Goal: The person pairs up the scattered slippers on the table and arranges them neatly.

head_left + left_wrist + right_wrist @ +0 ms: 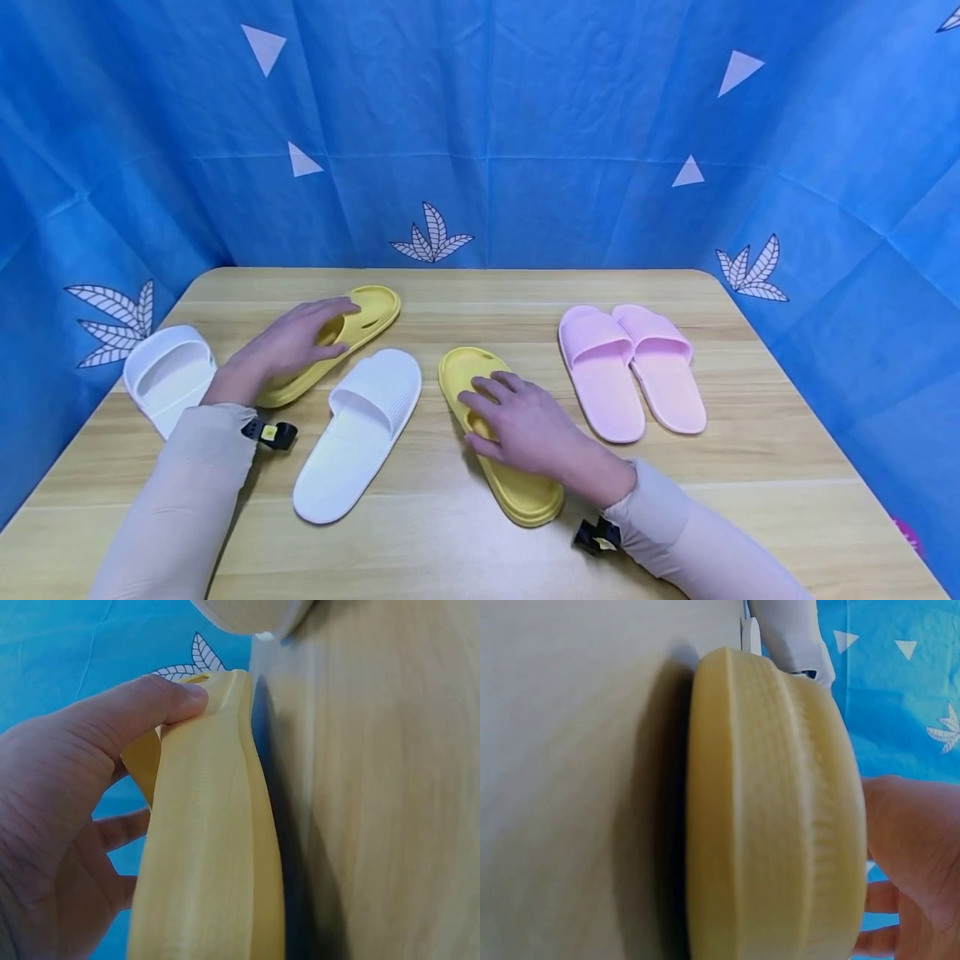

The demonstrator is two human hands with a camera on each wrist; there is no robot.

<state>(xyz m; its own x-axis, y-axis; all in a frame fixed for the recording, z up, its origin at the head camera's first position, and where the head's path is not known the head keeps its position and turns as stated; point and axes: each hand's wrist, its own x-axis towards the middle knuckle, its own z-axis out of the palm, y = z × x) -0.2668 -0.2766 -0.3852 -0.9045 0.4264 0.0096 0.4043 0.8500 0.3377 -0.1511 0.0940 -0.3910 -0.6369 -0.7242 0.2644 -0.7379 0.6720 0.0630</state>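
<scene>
Near the table's left side lies a yellow slipper (378,304), angled with its toe toward the back. My left hand (300,337) grips it across the strap, the thumb on the near edge; in the left wrist view the thumb (161,701) presses that yellow slipper (202,825). Another yellow slipper (525,496) lies at the middle. Over its strap is my right hand (528,425), fingers spread and loosely bent. From the right wrist, the heel of that yellow slipper (769,810) fills the middle and hides most fingertips; whether they touch it is unclear.
One white slipper (330,475) lies between the yellow ones. A second white slipper (176,379) is at the far left, partly behind my left arm. Two pink slippers (611,404) (678,400) lie side by side on the right. Blue cloth (525,125) hangs behind the wooden table (757,517).
</scene>
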